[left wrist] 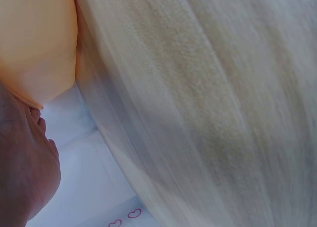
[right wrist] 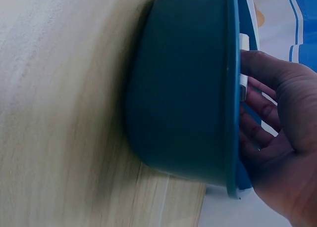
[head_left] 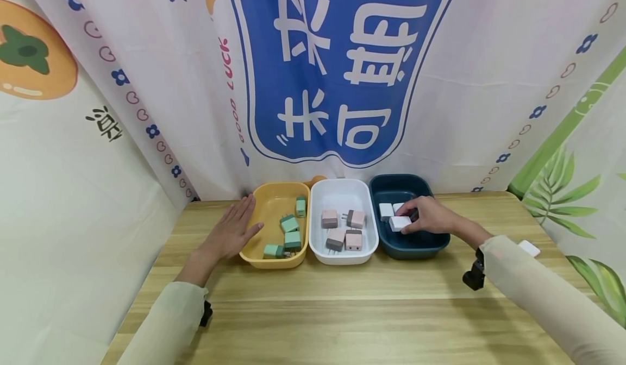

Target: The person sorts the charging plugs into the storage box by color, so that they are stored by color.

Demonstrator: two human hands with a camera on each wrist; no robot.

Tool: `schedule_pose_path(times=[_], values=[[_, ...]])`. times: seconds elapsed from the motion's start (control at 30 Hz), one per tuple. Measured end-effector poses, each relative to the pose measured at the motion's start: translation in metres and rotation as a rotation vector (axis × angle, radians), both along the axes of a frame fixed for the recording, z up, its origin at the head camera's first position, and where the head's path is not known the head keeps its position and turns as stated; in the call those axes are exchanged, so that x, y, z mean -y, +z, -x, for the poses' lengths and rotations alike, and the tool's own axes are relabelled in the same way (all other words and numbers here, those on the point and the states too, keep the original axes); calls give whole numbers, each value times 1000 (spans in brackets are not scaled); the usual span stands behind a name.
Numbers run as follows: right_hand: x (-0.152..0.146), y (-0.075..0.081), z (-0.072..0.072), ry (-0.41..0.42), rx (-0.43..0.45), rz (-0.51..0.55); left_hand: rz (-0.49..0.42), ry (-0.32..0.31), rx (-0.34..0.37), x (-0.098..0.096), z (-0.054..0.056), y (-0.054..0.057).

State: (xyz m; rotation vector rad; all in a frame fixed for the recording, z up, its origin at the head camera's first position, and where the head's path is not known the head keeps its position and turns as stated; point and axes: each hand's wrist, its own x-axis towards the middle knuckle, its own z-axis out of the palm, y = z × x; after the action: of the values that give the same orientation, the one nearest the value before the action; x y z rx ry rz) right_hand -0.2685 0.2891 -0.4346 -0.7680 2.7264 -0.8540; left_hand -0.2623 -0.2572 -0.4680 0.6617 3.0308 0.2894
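My right hand [head_left: 430, 215] reaches into the dark blue basin [head_left: 413, 252] and pinches a white charger plug [head_left: 399, 224] between thumb and fingers. Another white charger plug [head_left: 386, 211] lies just left of it, and one more is partly hidden behind the fingers. In the right wrist view, the held plug's white edge [right wrist: 243, 41] shows above the basin rim. My left hand [head_left: 230, 229] rests against the left rim of the yellow basin [head_left: 266, 205], fingers straight. Several green charger plugs [head_left: 292, 240] lie inside that basin, toward its right side.
Between the two basins stands a white basin [head_left: 342, 188] with several pink-and-grey charger plugs [head_left: 354, 240]. All three stand side by side along the back of the wooden table [head_left: 337, 316], before a printed curtain [head_left: 450, 109]. A white object [head_left: 530, 248] lies beyond the right sleeve.
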Motion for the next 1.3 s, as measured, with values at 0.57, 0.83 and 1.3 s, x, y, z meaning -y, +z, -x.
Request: schedule_pose_path(times=[0.57,0.83,1.3], values=[[7,-15,5,14,-17,-33,-7,-1,-17,-1,0,-1],[10,-18,4,18,-29,-36,-2,4,-19,-1,0,-2],[6,-9,1,-7,-31,28,4,5,-1,0,1,-2]])
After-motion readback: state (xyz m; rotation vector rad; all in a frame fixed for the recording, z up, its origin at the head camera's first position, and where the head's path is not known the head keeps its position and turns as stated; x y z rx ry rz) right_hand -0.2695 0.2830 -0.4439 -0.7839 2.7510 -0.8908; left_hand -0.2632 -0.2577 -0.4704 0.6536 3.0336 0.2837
